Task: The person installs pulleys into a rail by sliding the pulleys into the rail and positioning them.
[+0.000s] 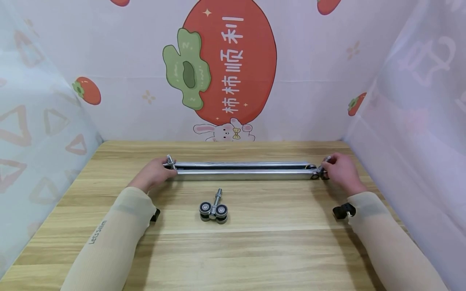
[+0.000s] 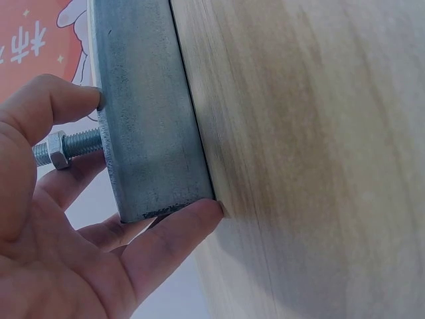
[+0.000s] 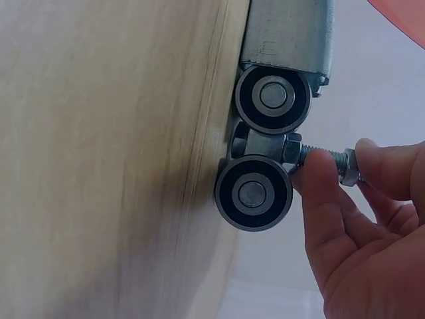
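The metal rail (image 1: 240, 175) is stretched on the table (image 1: 273, 250) between both hands. Its end is gripped by the left hand (image 1: 153, 174), with thumb and fingers bent around it; a threaded bolt (image 2: 81, 143) rises among them, its lower part hidden by the rail. At the opposite end, the stem of a roller trolley (image 3: 252, 193) is pinched by the right hand (image 1: 344, 171). Its far wheels are mostly blocked, and how far the trolley is seated in the rail cannot be told. A loose trolley (image 1: 213, 210) is seen nearer the left hand, two wheels partly covered. Both sleeves (image 1: 105, 242) are cut off below.
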Demonstrator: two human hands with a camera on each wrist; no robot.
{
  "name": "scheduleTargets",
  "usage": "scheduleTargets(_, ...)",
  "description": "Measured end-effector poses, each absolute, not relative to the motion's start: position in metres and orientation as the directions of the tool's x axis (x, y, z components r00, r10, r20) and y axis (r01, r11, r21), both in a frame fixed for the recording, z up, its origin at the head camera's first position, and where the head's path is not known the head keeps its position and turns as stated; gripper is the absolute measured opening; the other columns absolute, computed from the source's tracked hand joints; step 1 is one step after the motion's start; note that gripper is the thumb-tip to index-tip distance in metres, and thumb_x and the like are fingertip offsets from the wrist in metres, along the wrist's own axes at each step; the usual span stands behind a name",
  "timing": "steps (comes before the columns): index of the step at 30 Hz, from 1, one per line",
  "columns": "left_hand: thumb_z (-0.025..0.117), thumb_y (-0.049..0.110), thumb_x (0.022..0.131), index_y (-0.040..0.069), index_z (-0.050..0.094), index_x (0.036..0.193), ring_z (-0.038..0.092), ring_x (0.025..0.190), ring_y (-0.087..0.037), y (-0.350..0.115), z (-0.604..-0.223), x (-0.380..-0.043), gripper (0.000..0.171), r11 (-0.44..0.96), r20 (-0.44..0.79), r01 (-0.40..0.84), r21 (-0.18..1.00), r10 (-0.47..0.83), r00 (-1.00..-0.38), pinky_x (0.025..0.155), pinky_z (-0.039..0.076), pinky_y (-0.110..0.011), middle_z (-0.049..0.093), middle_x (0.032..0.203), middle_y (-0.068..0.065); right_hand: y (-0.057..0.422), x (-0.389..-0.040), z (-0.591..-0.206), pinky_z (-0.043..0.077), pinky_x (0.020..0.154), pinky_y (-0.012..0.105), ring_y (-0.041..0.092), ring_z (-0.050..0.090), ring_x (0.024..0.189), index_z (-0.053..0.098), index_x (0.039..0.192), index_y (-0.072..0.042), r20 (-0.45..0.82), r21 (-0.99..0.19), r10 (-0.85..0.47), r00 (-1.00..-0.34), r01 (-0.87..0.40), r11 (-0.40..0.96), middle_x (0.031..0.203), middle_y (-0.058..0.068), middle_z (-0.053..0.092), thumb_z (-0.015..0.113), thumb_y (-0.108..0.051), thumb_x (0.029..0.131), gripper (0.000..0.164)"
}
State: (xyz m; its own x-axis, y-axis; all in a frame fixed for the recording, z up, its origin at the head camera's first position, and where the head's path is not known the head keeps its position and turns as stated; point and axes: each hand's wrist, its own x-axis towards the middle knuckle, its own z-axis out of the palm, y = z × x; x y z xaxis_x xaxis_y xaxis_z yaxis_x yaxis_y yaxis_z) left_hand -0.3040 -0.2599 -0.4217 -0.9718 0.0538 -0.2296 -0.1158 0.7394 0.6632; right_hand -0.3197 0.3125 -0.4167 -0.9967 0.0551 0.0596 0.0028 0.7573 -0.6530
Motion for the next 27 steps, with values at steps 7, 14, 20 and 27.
scheduleTargets(7,0.063,0.025,0.095,0.001,0.04,0.15,0.028,0.139,-0.047,-0.2594,-0.4198,-0.3031,0.064,0.738,-0.243,-0.123,0.663,0.057,-0.968,0.111,0.022,-0.061,0.032,0.153,-0.029,0.3096,-0.3212,-0.4158,0.053,0.066,0.035,0.031,0.063,0.081,0.058,0.112,0.003,0.023,-0.665,0.034,-0.999,0.011,0.747,0.102,0.02,0.061,0.056,-0.015,0.101,0.021)
scheduleTargets(14,0.063,0.025,0.095,0.001,0.041,0.15,0.029,0.138,-0.046,-0.2598,-0.4196,-0.3022,0.064,0.74,-0.243,-0.12,0.662,0.06,-0.968,0.111,0.023,-0.061,0.034,0.153,-0.029,0.3107,-0.3235,-0.4175,0.053,0.065,0.034,0.033,0.064,0.083,0.056,0.112,0.003,0.01,-0.675,0.02,-1.0,0.008,0.737,0.106,0.02,0.06,0.055,-0.014,0.102,0.021)
scheduleTargets(20,0.063,0.025,0.096,0.001,0.041,0.15,0.029,0.138,-0.046,-0.2599,-0.4204,-0.3019,0.063,0.741,-0.238,-0.117,0.662,0.059,-0.969,0.111,0.023,-0.061,0.034,0.152,-0.029,0.3107,-0.3249,-0.4171,0.053,0.064,0.032,0.029,0.064,0.08,0.057,0.112,0.003,0.01,-0.681,0.004,-1.0,-0.003,0.732,0.104,0.02,0.062,0.056,-0.015,0.101,0.021)
scheduleTargets(27,0.064,0.025,0.095,0.002,0.041,0.15,0.032,0.136,-0.045,-0.2592,-0.4195,-0.3016,0.065,0.732,-0.24,-0.121,0.67,0.059,-0.969,0.111,0.023,-0.061,0.035,0.152,-0.029,0.304,-0.3254,-0.4154,0.052,0.065,0.034,0.027,0.064,0.078,0.059,0.109,0.002,0.009,-0.68,-0.019,-1.0,-0.02,0.733,0.103,0.019,0.064,0.059,-0.018,0.1,0.021)
